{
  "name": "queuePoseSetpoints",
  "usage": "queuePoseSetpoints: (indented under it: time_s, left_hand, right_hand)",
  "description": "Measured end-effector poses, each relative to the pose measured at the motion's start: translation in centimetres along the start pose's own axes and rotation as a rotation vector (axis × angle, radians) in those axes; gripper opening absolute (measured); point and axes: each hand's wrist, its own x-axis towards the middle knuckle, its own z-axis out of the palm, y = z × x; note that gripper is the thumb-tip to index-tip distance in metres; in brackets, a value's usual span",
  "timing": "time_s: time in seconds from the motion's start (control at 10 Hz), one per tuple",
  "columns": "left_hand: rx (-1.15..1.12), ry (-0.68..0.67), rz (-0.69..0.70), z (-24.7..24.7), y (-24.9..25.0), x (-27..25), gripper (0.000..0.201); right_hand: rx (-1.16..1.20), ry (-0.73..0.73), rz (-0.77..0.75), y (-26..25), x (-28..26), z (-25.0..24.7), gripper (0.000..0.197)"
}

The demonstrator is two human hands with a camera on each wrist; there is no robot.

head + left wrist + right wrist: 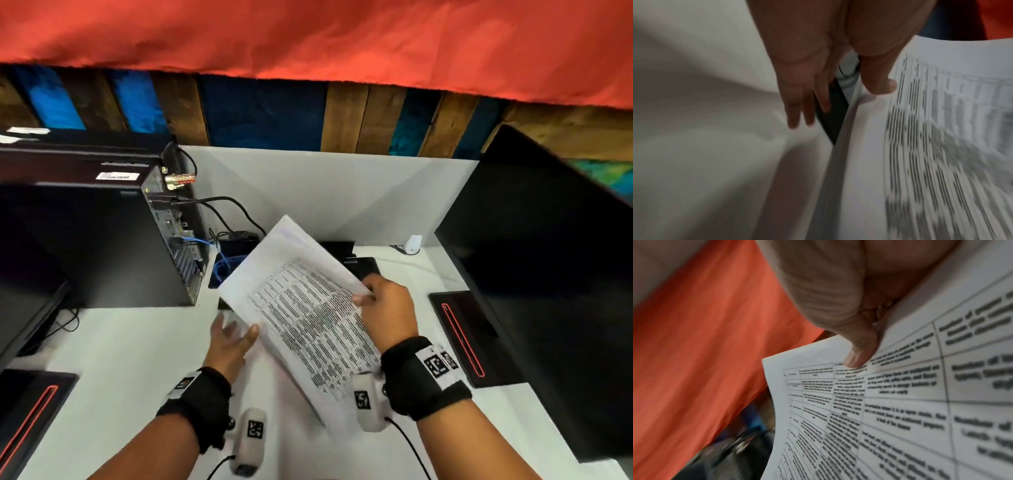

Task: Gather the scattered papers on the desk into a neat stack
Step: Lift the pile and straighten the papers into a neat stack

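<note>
A sheaf of white papers point(301, 301) printed with a table is lifted off the white desk point(137, 359) and tilted, top corner pointing away. My right hand point(363, 295) pinches its right edge, and the right wrist view shows the thumb point(857, 356) pressed on the printed page point(900, 402). My left hand point(236, 332) is at the sheaf's lower left edge. Its thumb point(884, 84) touches the top sheet point(931, 146), while its straight fingers point(797, 113) lie on the far side of the edge. The left wrist view is motion-blurred.
A black computer tower point(96, 240) with cables point(222, 260) stands at the left. A large dark monitor point(548, 291) on its red-striped base point(469, 335) fills the right. A flat black device point(363, 265) lies behind the papers. Another base point(30, 411) sits front left.
</note>
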Motion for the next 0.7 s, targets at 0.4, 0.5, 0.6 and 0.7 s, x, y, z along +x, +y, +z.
queuePoseSetpoints:
  time_s: [0.4,0.5,0.6,0.7]
  left_hand:
    - [0.602,-0.490,-0.176,13.8,-5.1,-2.4,0.024]
    - [0.805,-0.466,-0.125,15.2,-6.6,-2.6,0.030]
    - [0.768,-0.413,-0.191,15.8,-8.6,-2.8,0.029]
    - [0.727,-0.381,-0.188,15.8,-9.4,-3.0,0.027]
  right_hand:
    - [0.075,-0.108,0.675,18.1,-1.3,-0.8,0.013]
    - [-0.008,-0.148,0.723,19.8,-1.6,0.1,0.033]
    - [-0.060,-0.172,0.751,20.3,-2.0,0.5,0.040]
    - [-0.070,-0.172,0.761,20.8,-1.9,0.9,0.042]
